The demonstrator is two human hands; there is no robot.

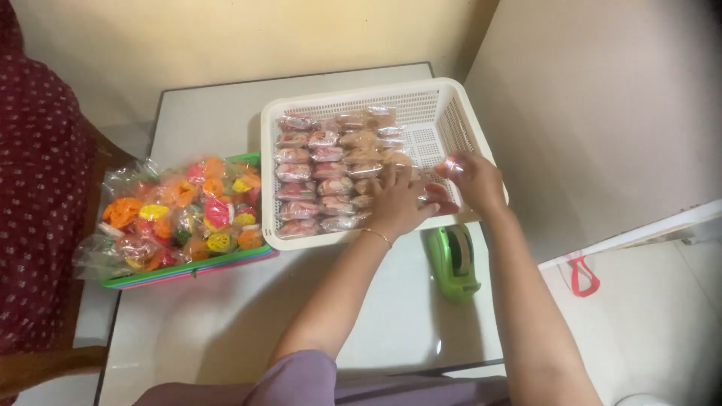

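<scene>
White basket [444,98]: left hand [397,203] spread flat, hiding packets [316,177]; right hand [474,180] pinching clear packet [453,167], contents unclear.

we can't tell what right hand [472,180] pinches, too blurred; left hand [396,201] covers some packets [316,173]; bystander's dotted sleeve [37,188] cut off at left edge.

White perforated baskets [440,101]: one, upper centre. Green trays [188,269]: one, left of centre. Green tape dispensers [453,259]: one, lower centre. Hands: two, left hand [398,201] and right hand [474,179]. Clear wrapped snack packets [316,173] in basket: three columns, exact count unclear. Colourful bagged snacks [177,214]: uncountable heap.
</scene>
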